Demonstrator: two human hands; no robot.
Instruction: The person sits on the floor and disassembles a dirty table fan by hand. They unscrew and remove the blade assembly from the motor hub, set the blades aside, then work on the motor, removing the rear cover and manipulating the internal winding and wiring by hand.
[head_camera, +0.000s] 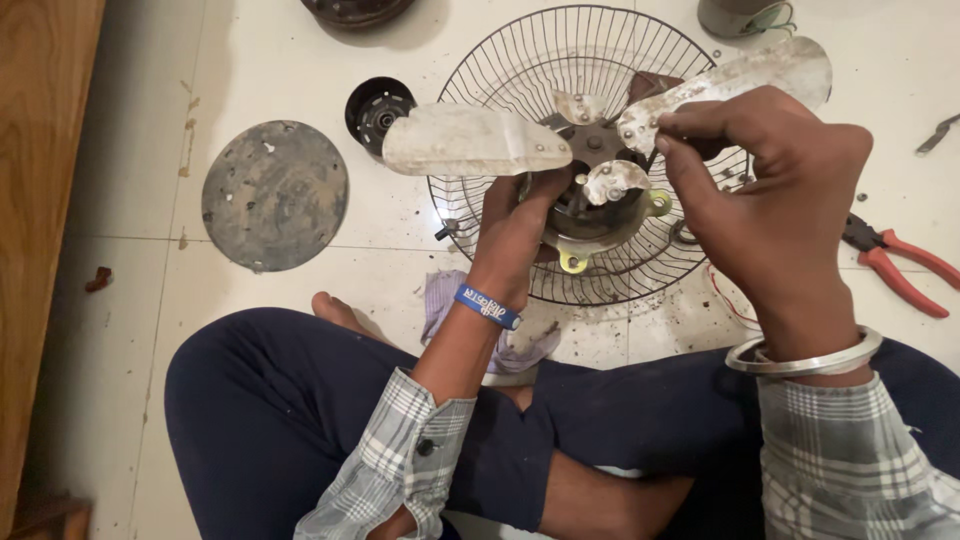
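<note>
I sit cross-legged on a white tiled floor. My left hand (515, 222) grips a fan motor (600, 215) from below, holding it up over my lap. Dusty metal fan blades sit on the motor: one blade (470, 140) points left, another blade (740, 75) points upper right. My right hand (770, 185) pinches the base of the right blade near the hub (595, 140). A blue band is on my left wrist and a metal bangle (800, 358) on my right.
A wire fan guard (500, 60) lies on the floor under the motor. A round dusty metal plate (275, 195) and a black cap (378, 108) lie to the left. Red-handled pliers (900, 265) lie at right. A cloth (445, 295) is by my knee. Wooden furniture (40, 200) lines the left edge.
</note>
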